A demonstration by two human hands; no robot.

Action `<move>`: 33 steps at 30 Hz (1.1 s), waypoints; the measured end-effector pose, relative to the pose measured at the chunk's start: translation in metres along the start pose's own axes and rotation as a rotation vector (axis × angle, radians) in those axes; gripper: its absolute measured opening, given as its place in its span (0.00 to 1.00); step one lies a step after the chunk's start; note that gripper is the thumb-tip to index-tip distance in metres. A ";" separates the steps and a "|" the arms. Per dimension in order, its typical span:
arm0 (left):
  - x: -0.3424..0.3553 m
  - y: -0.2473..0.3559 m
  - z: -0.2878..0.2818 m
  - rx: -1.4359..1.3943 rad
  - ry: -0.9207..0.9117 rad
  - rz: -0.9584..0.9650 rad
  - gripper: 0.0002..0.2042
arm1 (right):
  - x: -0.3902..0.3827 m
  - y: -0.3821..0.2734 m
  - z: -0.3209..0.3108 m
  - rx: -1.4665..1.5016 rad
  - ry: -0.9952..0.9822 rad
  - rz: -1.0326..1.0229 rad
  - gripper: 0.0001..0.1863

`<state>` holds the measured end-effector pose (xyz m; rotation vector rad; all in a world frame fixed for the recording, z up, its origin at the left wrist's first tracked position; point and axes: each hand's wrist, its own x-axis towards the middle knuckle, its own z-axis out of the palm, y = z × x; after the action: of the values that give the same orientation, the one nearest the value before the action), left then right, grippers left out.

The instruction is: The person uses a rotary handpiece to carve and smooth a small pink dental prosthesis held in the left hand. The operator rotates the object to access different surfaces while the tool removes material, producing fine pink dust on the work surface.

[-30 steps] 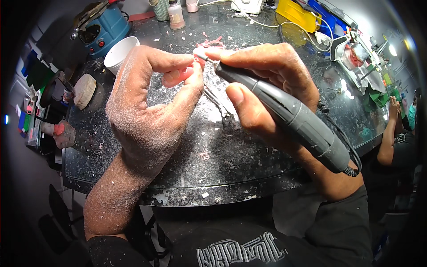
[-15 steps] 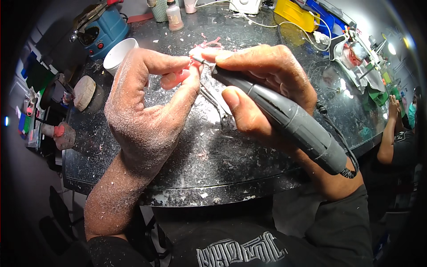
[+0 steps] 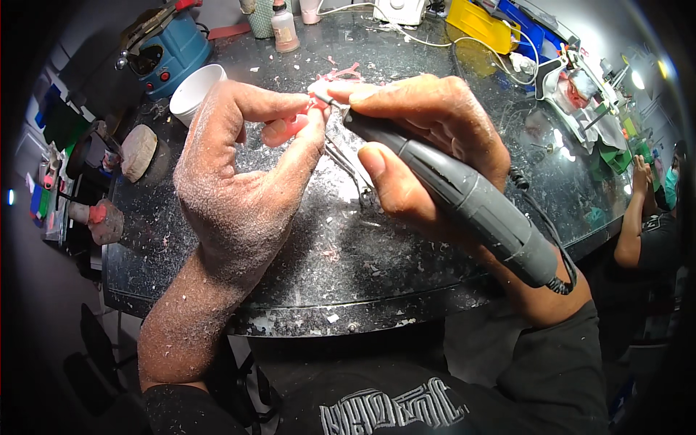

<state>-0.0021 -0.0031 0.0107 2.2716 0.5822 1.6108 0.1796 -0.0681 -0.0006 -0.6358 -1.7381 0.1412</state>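
Observation:
My left hand (image 3: 243, 170), coated in pale dust, pinches a small pink piece (image 3: 317, 101) that looks like part of a denture. Fingers hide most of it. In my right hand (image 3: 428, 138) is a dark grey rotary handpiece (image 3: 467, 196), held like a pen and slanting up to the left. Its metal bit (image 3: 325, 97) reaches the pink piece; whether it touches is hard to make out. Below the fingertips lies a thin metal hand tool (image 3: 346, 161), partly covered.
Dust and shavings cover the black table (image 3: 341, 268). Around it stand a white cup (image 3: 199, 88), a plaster disc (image 3: 138, 153), a bottle (image 3: 285, 29), a blue machine (image 3: 168, 61) and a yellow bin (image 3: 478, 25). Pink scraps (image 3: 344, 73) lie beyond my hands. Another person's hands (image 3: 641, 174) show far right.
The handpiece's rear end has dipped slightly and shifted left as my right hand tilts. My left hand has moved very little and keeps its pinch on the pink piece.

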 end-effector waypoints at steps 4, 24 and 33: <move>0.001 0.000 -0.001 0.031 -0.002 0.017 0.07 | 0.000 0.002 -0.002 -0.007 -0.022 -0.012 0.19; 0.001 -0.001 -0.001 0.001 -0.009 0.089 0.08 | 0.000 -0.001 0.002 0.031 0.001 0.068 0.19; -0.001 -0.001 -0.002 0.024 -0.007 0.000 0.08 | 0.000 -0.001 0.001 0.021 -0.006 0.056 0.17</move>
<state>-0.0042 -0.0026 0.0099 2.2932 0.6024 1.6037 0.1784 -0.0692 -0.0006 -0.6698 -1.7232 0.2008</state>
